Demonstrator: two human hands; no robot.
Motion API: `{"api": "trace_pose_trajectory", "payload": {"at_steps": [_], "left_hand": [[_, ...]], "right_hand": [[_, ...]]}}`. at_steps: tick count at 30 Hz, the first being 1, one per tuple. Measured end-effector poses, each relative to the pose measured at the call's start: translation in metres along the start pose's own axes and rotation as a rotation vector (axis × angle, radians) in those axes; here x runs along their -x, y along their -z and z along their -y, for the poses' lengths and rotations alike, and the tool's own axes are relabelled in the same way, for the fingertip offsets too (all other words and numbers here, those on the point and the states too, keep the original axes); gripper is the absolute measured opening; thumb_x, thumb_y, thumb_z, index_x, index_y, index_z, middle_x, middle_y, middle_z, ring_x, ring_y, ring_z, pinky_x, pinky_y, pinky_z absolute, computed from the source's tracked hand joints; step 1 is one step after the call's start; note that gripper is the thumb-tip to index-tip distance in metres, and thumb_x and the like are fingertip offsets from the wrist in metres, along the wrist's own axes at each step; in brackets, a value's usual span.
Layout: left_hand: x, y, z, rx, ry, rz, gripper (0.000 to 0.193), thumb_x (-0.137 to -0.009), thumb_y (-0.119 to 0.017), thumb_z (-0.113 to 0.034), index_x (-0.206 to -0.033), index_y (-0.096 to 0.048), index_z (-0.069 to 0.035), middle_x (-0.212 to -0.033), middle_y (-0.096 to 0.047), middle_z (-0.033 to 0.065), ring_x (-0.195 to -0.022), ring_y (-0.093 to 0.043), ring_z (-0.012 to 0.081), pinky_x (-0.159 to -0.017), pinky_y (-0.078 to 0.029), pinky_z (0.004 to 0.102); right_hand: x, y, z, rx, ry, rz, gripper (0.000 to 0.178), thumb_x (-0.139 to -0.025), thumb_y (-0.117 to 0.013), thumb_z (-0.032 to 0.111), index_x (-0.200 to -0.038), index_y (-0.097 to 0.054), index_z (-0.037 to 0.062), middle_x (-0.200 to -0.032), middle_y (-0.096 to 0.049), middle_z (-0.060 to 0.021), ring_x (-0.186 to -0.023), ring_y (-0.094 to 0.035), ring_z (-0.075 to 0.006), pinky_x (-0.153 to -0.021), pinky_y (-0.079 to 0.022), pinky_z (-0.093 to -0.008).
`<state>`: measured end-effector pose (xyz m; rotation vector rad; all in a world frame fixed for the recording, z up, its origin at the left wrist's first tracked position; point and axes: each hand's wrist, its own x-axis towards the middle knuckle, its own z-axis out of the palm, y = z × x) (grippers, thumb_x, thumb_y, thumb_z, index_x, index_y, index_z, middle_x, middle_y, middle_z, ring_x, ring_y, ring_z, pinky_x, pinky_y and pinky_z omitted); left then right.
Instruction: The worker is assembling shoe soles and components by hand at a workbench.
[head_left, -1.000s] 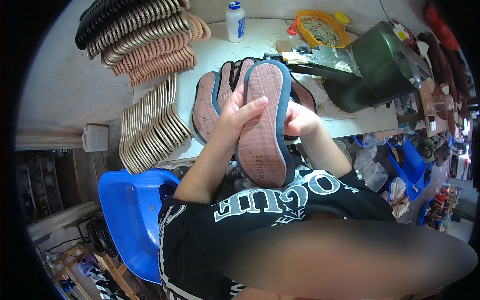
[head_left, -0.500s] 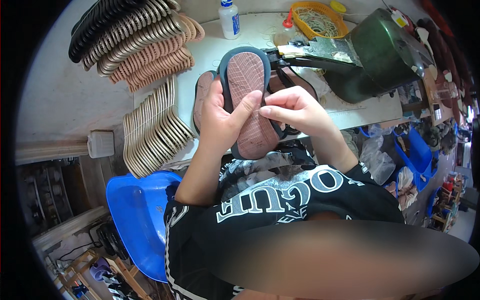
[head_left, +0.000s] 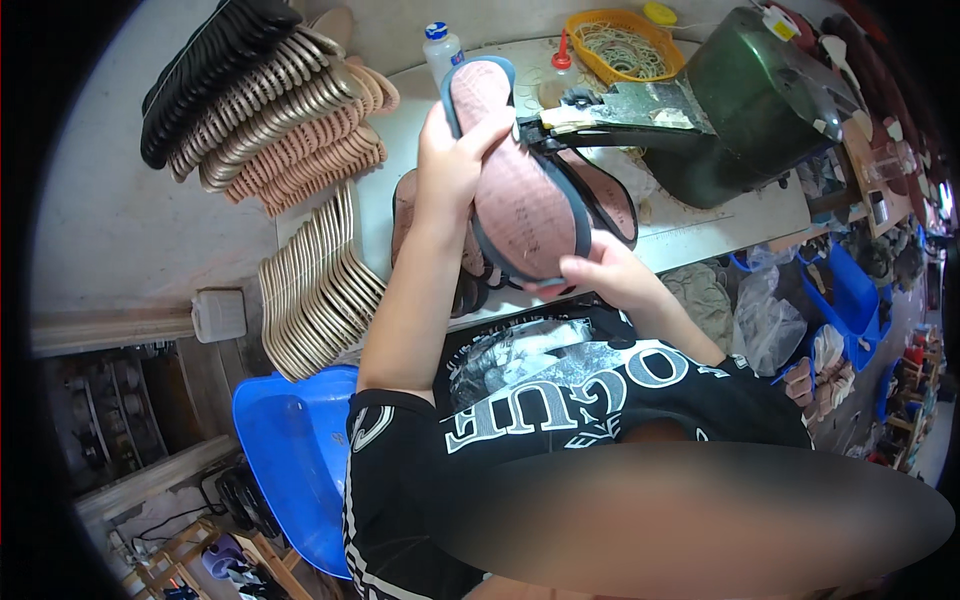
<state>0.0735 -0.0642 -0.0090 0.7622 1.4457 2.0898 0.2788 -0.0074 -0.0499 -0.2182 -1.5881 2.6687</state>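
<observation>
A sandal sole [head_left: 530, 215] with a pinkish face and a dark grey rim is held up over the table, tilted, its wide end toward me. My left hand [head_left: 450, 155] is closed round its narrower middle, thumb across the pink face. At the wide near end, my right hand [head_left: 615, 272] pinches the rim, thumb on the face and fingers beneath. Just beyond the sole is the narrow dark arm [head_left: 600, 130] of a green machine [head_left: 755, 100]; whether they touch I cannot tell. Another pink sole [head_left: 605, 190] with a dark rim lies partly hidden on the table.
Stacked soles [head_left: 320, 290] in beige and gold, with black ones [head_left: 215, 75] farther back, stand at the left. A white bottle [head_left: 441, 50], a red-tipped bottle [head_left: 561, 70] and an orange basket [head_left: 625, 45] are at the back. A blue tub [head_left: 290, 460] sits below the table's left side.
The sole has turned and shifted away from me, its narrow end now farther off. My right hand has moved from its side edge to the wide near end. My left hand has moved away from me.
</observation>
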Motion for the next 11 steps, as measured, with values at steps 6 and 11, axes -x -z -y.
{"api": "trace_pose_trajectory", "payload": {"at_steps": [6,11], "left_hand": [[-0.078,-0.008,0.07,-0.741,-0.01,0.037,0.052,-0.067,-0.077,-0.036,-0.098,-0.064,0.003,-0.102,-0.063,0.0211,-0.091,-0.062,0.0351,-0.084,-0.048,0.0402],[-0.094,-0.008,0.094,-0.567,-0.043,0.143,0.028,-0.082,-0.066,-0.017,-0.105,-0.066,-0.001,-0.093,-0.068,0.0065,-0.079,-0.063,0.0153,-0.071,-0.05,0.0277]], "right_hand": [[-0.016,0.014,0.009,-0.065,0.081,-0.351,0.035,-0.092,-0.058,0.027,-0.112,-0.059,-0.0024,-0.092,-0.068,-0.0118,-0.075,-0.068,-0.0187,-0.063,-0.056,-0.0252],[-0.011,0.021,0.009,-0.13,0.147,-0.363,0.036,-0.092,-0.058,0.025,-0.114,-0.058,-0.0031,-0.096,-0.067,-0.013,-0.076,-0.068,-0.0205,-0.065,-0.056,-0.0261]]}}
